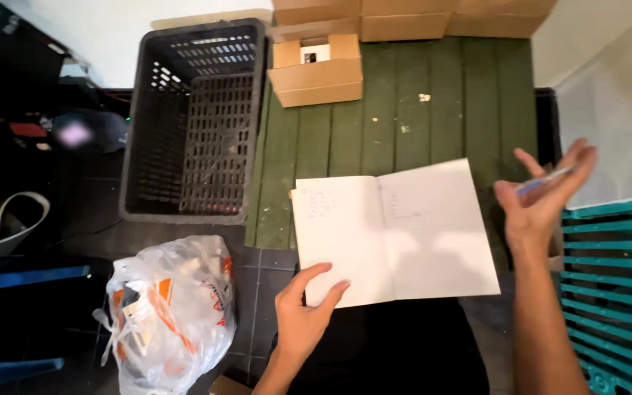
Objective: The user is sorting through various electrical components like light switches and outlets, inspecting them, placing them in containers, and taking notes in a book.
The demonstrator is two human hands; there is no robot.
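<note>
An open notebook [396, 234] with white pages lies on a green wooden table [404, 110], its near edge hanging past the table. My left hand [303, 311] rests at the notebook's lower left corner, thumb and fingers touching the left page. My right hand [546, 194] is raised to the right of the notebook, fingers spread, with a blue pen [543, 181] held between the fingers. The left page carries faint handwriting.
A black plastic crate [195, 121] stands left of the table. An open small cardboard box [316, 69] sits at the table's far edge, with larger cardboard boxes [411, 18] behind. A crumpled plastic bag [170, 311] lies on the floor at lower left. A teal slatted crate [616, 285] is at right.
</note>
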